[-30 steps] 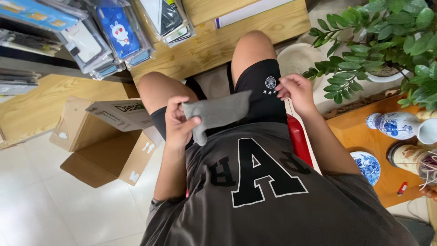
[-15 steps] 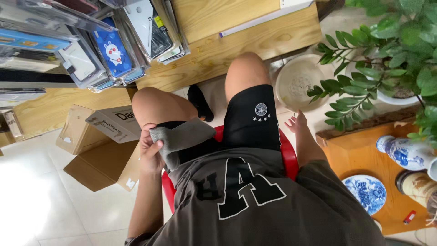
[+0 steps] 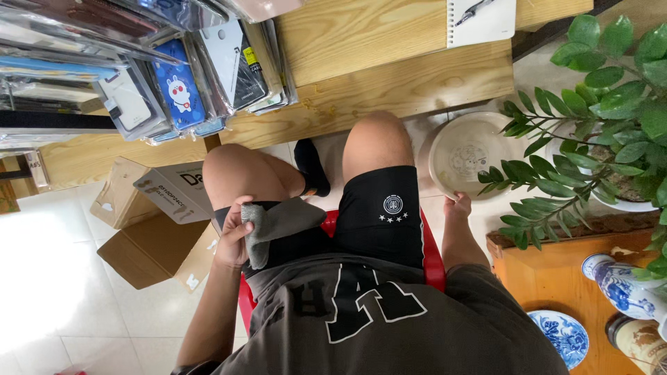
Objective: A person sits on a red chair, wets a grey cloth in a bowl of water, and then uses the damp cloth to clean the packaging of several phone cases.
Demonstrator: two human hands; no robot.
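Note:
I sit on a red stool (image 3: 435, 258) and look down at my lap, in black shorts and a dark shirt. My left hand (image 3: 235, 235) rests on my left thigh, closed on a folded grey cloth (image 3: 278, 223) that lies across the shorts. My right hand (image 3: 458, 207) hangs beside my right thigh, its fingers touching the near rim of a beige round basin (image 3: 467, 154) on the floor. It holds nothing that I can see.
A wooden table (image 3: 389, 73) with a spiral notepad (image 3: 479, 21) stands ahead. Packaged phone cases (image 3: 174, 73) hang at upper left. Open cardboard boxes (image 3: 149, 229) sit on the floor at left. A leafy potted plant (image 3: 604, 118), a wooden stand (image 3: 556, 278) and blue-and-white porcelain (image 3: 563, 337) crowd the right.
My right hand left my lap and reached down right to the basin's rim. My left hand kept the grey cloth and settled on my left thigh. The view tilted forward.

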